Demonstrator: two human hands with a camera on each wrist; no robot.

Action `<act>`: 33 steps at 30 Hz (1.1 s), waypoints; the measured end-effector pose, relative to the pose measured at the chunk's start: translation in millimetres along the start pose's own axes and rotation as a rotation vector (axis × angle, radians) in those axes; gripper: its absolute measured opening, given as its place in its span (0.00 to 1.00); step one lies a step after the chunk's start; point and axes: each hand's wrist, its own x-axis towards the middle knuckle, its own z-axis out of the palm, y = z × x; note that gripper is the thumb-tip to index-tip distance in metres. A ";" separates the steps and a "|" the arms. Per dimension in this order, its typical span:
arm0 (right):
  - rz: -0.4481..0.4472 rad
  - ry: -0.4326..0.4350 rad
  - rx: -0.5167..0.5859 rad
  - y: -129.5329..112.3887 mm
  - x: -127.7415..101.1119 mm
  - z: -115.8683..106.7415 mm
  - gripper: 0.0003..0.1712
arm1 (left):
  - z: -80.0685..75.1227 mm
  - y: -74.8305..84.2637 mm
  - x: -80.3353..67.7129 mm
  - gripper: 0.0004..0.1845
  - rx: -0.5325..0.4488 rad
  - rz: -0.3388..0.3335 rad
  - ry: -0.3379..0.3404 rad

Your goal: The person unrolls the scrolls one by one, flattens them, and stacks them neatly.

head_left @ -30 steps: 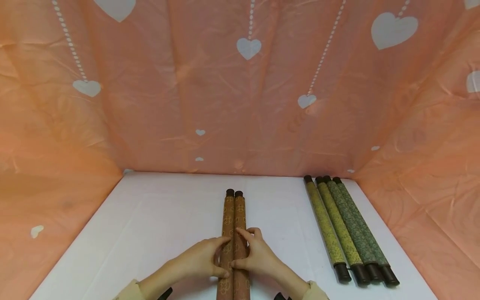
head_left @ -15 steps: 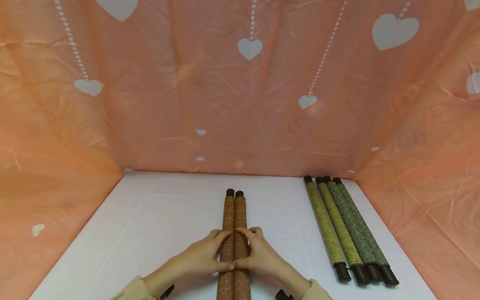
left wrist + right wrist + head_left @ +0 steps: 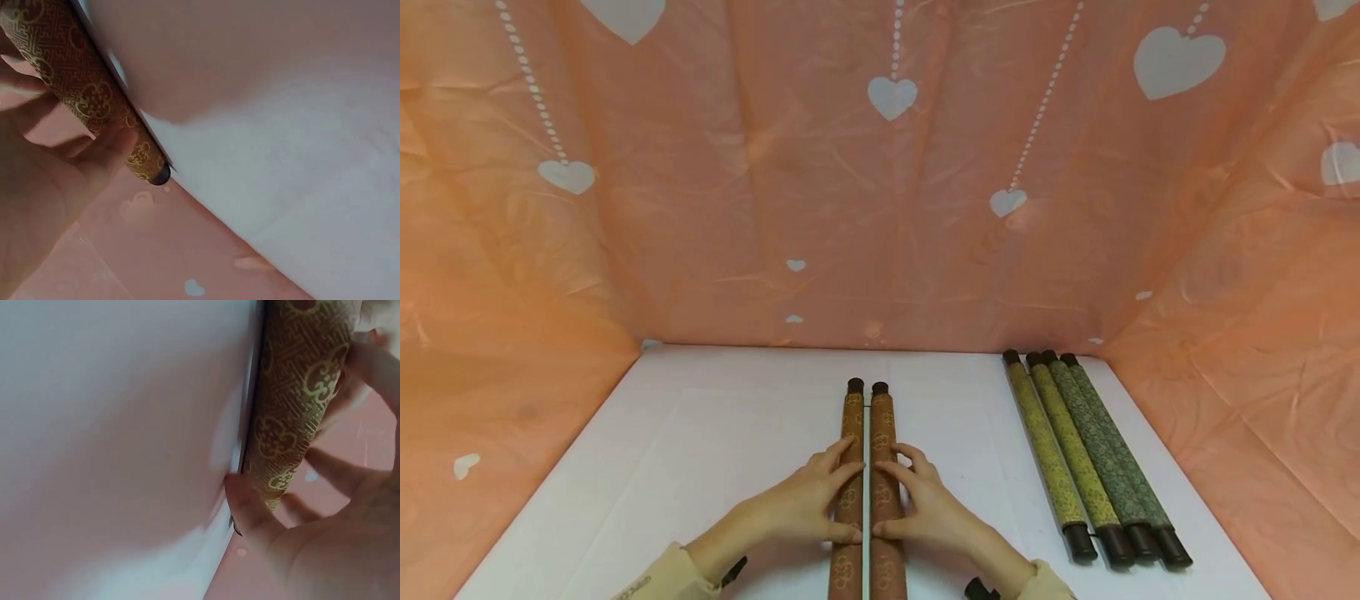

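Observation:
Two brown rolled scrolls with gold flower patterns and dark end knobs lie side by side on the white table, a narrow pale gap between them. My left hand (image 3: 808, 502) holds the left brown scroll (image 3: 847, 497), thumb and fingertips on its inner side. My right hand (image 3: 921, 507) grips the right brown scroll (image 3: 883, 433) in the same way, its index finger along the far outer side. In the left wrist view, fingers lie across the patterned cloth close to the dark knob (image 3: 160, 175). A thin dark line bridges the gap near the far ends. The near ends run out of frame.
At the right of the white table (image 3: 722, 417) lie two yellow scrolls (image 3: 1048, 450) and two green scrolls (image 3: 1101, 442) in a slanted row, all with dark knobs. A peach curtain (image 3: 820, 208) with white hearts closes off the back and both sides.
The two brown scrolls lay together and now stand slightly apart, with a pale gap between. My hands have separated along with them, and the left hand has moved a little farther up its scroll.

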 end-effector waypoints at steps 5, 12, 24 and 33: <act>-0.057 -0.068 -0.043 3.6 -0.5 -5.3 0.44 | -1.0 -3.7 -0.4 0.44 0.059 0.057 -0.051; -0.099 -0.177 -0.094 9.4 -5.1 -11.2 0.40 | 2.0 -7.0 -2.2 0.37 0.099 0.068 -0.063; -0.072 -0.152 -0.104 17.4 -13.6 -22.8 0.34 | 6.6 -12.4 -4.4 0.25 0.203 0.111 0.130; 0.019 -0.016 -0.096 13.6 -17.4 -23.9 0.39 | 9.8 -12.2 -9.9 0.33 0.191 0.008 0.207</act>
